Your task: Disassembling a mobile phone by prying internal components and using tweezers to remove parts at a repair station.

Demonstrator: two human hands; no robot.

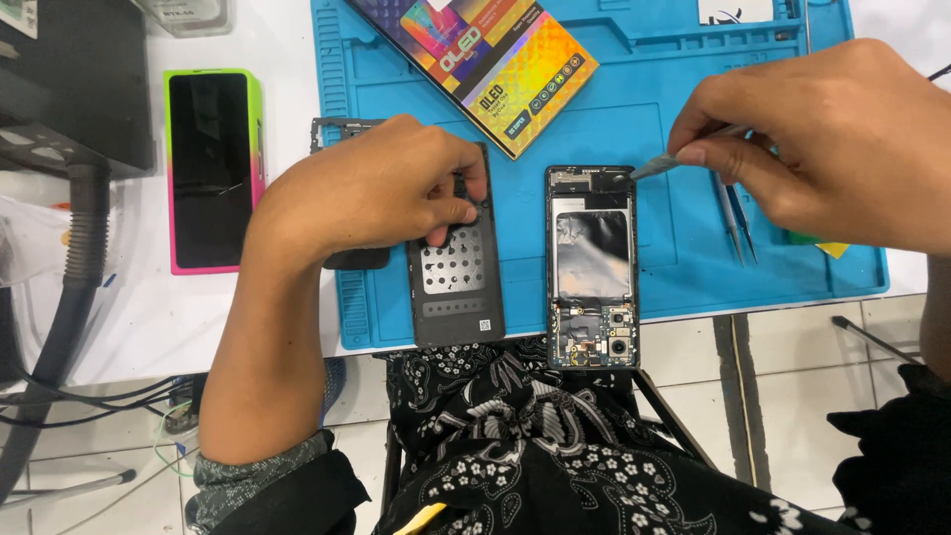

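An opened phone body (592, 267) lies upright on the blue work mat (684, 69), its battery and circuit boards exposed. My right hand (822, 139) grips metal tweezers (674, 160) whose tip reaches the phone's top right corner. To the left lies a dark perforated panel (456, 287). My left hand (381, 183) rests on its upper end, with fingers pinched on a small dark part I cannot make out.
A colourful box (495, 59) lies at the mat's top. More tweezers (738, 223) rest right of the phone. A phone in a pink and green case (210, 168) lies on the white table at left, beside a black hose (69, 287).
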